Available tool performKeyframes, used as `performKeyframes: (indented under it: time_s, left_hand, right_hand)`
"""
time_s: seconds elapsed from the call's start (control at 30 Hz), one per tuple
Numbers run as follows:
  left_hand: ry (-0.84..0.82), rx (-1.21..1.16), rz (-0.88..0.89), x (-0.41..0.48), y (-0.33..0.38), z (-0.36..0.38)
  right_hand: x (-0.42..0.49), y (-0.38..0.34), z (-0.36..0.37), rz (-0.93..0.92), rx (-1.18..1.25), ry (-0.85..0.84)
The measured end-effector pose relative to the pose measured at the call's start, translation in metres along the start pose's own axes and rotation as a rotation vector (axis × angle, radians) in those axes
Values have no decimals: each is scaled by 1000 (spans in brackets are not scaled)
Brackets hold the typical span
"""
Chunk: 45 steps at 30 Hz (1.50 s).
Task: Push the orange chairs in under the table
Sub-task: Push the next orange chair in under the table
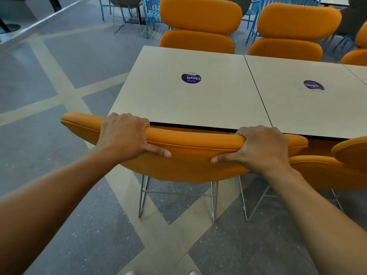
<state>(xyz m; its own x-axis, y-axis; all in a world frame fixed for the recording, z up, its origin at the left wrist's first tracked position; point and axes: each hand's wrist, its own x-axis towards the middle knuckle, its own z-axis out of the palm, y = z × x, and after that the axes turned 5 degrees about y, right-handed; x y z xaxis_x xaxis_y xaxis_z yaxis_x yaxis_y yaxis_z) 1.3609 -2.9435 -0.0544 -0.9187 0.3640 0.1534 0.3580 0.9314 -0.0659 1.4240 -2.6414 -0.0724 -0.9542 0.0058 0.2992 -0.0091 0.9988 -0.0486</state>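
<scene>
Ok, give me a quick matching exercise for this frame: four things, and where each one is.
1 left hand
2 purple stickers
3 blue chairs
4 chair legs

A on the table
B standing on the floor
C gripping the orange chair back
D in the background beyond the table

Pairs: 1-C, 2-A, 3-D, 4-B

Beige table (198, 104) of adjoining tops, a round purple sticker (191, 78) on each of two.
</scene>
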Motion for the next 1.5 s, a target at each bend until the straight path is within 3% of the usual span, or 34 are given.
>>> performKeyframes:
  time_s: [0.4,1.07,1.27,1.5]
  left_hand:
    - [-22,-36,-87,-8,5,0]
    - [-26,-48,-59,-2,-12,3]
    - [34,-166,-66,-22,-8,2]
    - [148,-480,-49,-52,-33,-7]
  right_hand:
    - [-1,0,-1,-70,-45,13]
    - [2,-17,-1,13,-26,-32]
    - [1,-22,-5,36,-40,-98]
    - [0,-39,-18,61,37,-249]
